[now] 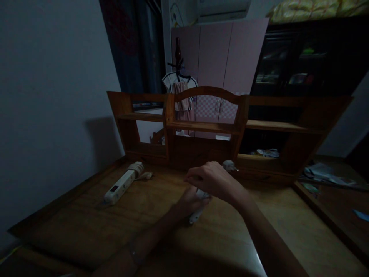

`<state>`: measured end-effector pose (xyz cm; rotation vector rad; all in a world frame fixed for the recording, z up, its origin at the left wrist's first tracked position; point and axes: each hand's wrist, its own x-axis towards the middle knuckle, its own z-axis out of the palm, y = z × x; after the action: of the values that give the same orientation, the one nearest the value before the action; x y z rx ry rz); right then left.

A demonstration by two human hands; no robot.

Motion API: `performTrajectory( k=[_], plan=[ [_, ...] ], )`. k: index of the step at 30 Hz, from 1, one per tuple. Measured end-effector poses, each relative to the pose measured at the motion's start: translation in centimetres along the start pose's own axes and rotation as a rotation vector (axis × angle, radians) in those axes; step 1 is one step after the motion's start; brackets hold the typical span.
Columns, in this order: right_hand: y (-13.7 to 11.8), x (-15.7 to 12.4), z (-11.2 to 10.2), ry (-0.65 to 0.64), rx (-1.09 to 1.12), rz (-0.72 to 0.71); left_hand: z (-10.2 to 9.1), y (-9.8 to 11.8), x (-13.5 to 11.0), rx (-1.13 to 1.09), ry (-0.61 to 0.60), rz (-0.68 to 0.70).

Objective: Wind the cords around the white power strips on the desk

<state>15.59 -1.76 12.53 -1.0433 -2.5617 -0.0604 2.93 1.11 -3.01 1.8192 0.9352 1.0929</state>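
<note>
Both my hands meet over the middle of a wooden desk (86,223) in a dim room. My left hand (188,202) lies low on the desk, its fingers wrapped round a small white object (198,211) that sticks out toward me. My right hand (211,179) hovers just above it with the fingers curled; a pale crumpled bit (230,165) shows behind its knuckles. What that bit is, and whether the right hand holds it, is too dark to tell.
A white power strip (119,187) with its coiled cord (137,168) lies at the left. A wooden shelf unit (207,127) stands along the desk's back edge. Papers (325,173) lie at the right. A pink wardrobe and hung clothes stand behind.
</note>
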Motion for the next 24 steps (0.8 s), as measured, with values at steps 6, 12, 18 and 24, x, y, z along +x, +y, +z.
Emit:
performTrajectory(
  k=[6,12,18,24],
  plan=[
    [-0.3,0.7,0.8,0.032,-0.086,-0.002,0.2,1.3,-1.0,0.199,-0.16,0.096],
    [3.5,0.4,0.6,0.067,0.067,0.111,0.4,3.2,-1.7,0.42,-0.371,0.113],
    [6.8,-1.2,0.2,-0.371,0.508,0.158,0.3,2.2,-1.8,0.682,-0.382,0.328],
    [8.4,-1.8,0.2,-0.716,0.841,0.029,1.3,0.8,-2.1,0.809,-0.376,0.626]
  ],
)
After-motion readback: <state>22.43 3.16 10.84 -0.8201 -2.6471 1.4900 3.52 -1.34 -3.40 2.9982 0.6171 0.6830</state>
